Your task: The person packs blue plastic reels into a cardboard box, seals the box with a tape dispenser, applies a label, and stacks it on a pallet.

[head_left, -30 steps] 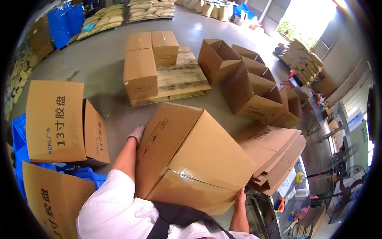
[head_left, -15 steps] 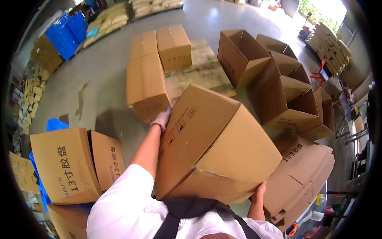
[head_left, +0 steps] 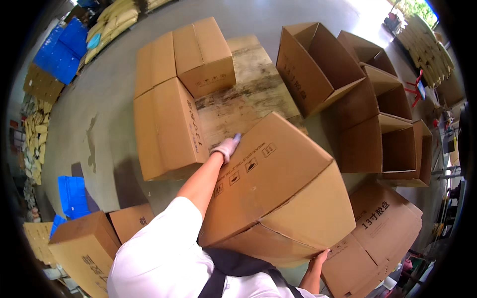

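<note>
A large brown cardboard box (head_left: 268,184) is tilted in front of my body, with small printed symbols along one side. My left hand (head_left: 227,149), in a pale glove, presses on its far left edge, the thumb side toward the box. At its near right corner my right hand (head_left: 319,257) grips the lower edge, fingers partly hidden. Beyond the box lies a wooden pallet (head_left: 248,107) with stained boards. Several closed cardboard boxes (head_left: 166,129) stand along the pallet's left and far side, close to my left hand.
Several open-topped boxes (head_left: 318,64) stand to the right of the pallet. Flattened cartons (head_left: 382,233) are stacked at the near right. More boxes (head_left: 84,248) and a blue crate (head_left: 73,196) are at the near left. Filled sacks (head_left: 112,27) lie at the far left.
The held box has moved a little to the right with both hands on it. My view has shifted, so the pallet and its boxes appear nearer and further left.
</note>
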### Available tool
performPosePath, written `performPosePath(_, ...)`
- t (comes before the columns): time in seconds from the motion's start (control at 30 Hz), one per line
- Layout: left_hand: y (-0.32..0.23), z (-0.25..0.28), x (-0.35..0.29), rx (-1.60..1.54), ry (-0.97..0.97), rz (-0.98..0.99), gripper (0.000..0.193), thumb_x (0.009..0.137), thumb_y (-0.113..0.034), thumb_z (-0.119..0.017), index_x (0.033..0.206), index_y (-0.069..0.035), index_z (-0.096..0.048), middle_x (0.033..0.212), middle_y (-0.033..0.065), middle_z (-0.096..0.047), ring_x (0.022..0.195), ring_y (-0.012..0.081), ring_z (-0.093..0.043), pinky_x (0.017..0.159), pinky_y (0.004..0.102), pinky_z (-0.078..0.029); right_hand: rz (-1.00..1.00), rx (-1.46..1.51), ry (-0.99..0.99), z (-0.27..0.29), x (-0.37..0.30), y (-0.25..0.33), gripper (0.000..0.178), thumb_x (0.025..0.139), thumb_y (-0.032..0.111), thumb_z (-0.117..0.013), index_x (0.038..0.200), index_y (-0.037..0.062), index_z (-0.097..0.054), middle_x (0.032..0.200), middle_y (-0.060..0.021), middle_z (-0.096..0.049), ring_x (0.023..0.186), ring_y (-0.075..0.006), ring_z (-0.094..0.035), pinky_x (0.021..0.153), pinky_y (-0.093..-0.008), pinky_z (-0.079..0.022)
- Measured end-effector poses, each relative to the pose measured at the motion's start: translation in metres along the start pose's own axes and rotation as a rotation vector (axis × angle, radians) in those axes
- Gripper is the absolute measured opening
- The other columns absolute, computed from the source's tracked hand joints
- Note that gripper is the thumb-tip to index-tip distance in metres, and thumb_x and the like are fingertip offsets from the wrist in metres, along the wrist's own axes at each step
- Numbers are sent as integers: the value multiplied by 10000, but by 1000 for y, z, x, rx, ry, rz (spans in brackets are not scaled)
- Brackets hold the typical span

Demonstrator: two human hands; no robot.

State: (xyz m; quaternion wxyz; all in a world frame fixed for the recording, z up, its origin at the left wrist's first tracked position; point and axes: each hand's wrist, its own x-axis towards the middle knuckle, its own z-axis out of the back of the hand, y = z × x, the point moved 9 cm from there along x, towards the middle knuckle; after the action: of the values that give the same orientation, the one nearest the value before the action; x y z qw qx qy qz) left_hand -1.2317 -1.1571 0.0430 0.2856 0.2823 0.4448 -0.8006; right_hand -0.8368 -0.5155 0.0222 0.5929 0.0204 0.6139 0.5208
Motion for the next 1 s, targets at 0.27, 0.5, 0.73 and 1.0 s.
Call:
performPosePath(0.27, -97, 124, 187, 351, -22, -151, 850, 956, -686, -232, 1146, 30, -649, 1176, 235, -648, 1200, 374, -553, 1030, 391, -380, -295, -106, -29, -190, -22, -73, 791, 937, 712, -328, 1444, 111, -404, 1464, -110, -434, 1320, -310, -426, 1048, -504, -356)
performPosePath(0.5, -137, 184, 260, 558, 98, -124, 778, 956, -642, -283, 1291, -5, -577, 1303, 222, -580, 1255, 377, -513, 1060, 404, -372, -418, -106, 56, -343, -20, -158, 569, 910, 741, -379, 830, 194, -517, 742, 8, -470, 813, -187, -490, 908, -541, -425)
performPosePath(0.73, -77, 230, 309, 307, 282, -34, 779, 961, -627, -384, 1461, -29, -395, 1531, 136, -376, 1434, 261, -316, 1164, 363, -258, -463, -291, 298, -464, -106, -200, 697, 915, 732, -371, 1361, 201, -437, 1148, -70, -541, 1016, -253, -541, 849, -549, -493)
performPosePath(1.0, -3, 173, 126, 188, -474, -349, 494, 970, -339, -532, 1353, -28, -500, 1402, 220, -493, 1301, 368, -467, 1062, 406, -420, -428, -686, 677, -556, -126, -101, 683, 937, 652, -453, 1333, 95, -461, 1168, -103, -569, 891, -212, -623, 772, -423, -532)
